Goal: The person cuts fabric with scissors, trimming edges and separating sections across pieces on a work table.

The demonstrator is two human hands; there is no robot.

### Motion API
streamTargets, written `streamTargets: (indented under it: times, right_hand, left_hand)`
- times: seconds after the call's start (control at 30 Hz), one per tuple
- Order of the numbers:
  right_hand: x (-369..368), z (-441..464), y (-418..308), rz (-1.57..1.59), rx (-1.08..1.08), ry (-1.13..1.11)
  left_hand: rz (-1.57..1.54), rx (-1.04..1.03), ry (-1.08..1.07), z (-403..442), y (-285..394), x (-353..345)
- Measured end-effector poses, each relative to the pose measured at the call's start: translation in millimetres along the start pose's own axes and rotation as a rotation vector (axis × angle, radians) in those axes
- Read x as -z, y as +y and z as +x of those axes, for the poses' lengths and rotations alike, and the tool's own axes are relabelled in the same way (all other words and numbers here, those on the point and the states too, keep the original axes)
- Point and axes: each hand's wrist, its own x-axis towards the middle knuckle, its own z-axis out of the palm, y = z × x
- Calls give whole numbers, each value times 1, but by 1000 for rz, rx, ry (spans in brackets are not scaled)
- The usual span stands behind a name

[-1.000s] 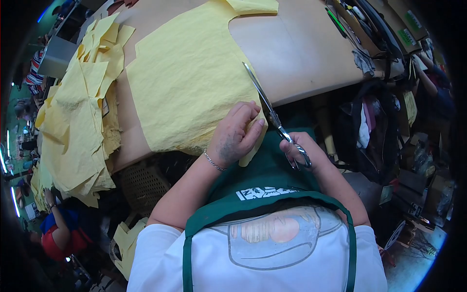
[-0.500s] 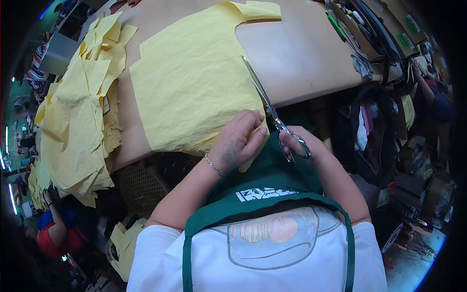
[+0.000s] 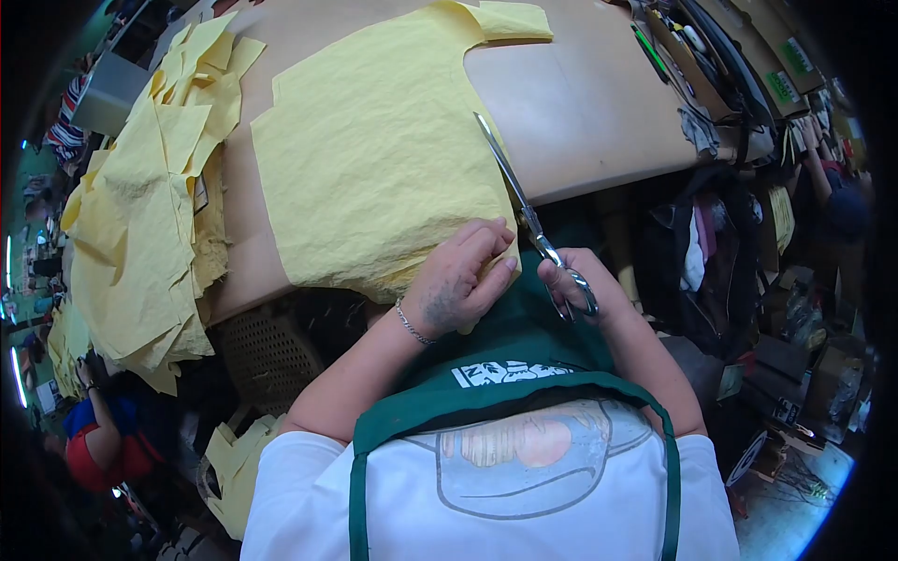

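A large yellow suede-like sheet lies on the table, its near edge hanging over the front. My left hand is closed on the sheet's lower right corner, thumb and fingers pinching it. In my right hand is a pair of long metal scissors, with thumb and fingers in the handle loops. The blades point up and away from me, almost together, lying along the sheet's right edge. I cannot tell whether any of the sheet sits between the blades.
On the left of the tan table is a tall heap of yellow pieces, some drooping over the edge. A box of tools stands at the back right. A dark bag hangs at the right. Another person sits at the far left.
The sheet and scissors sit slightly farther right in view, and the scissors slightly lower. My left hand still pinches the same corner, and my right hand still holds the scissors.
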Motion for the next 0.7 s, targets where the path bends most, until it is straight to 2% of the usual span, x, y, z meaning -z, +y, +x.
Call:
streamTargets:
  times: [0.33,0.5,0.7]
  right_hand:
    - [4,-3,-2,-61,-14,-32]
    - [5,13,-7,70,-24,-85]
    - [3,17,-10,78,-50,-52]
  left_hand:
    - [-26,5,-21,-3,1,1]
    - [-41,23,-122,-9,7,3]
    - [-40,-10,-127,-15,9,5]
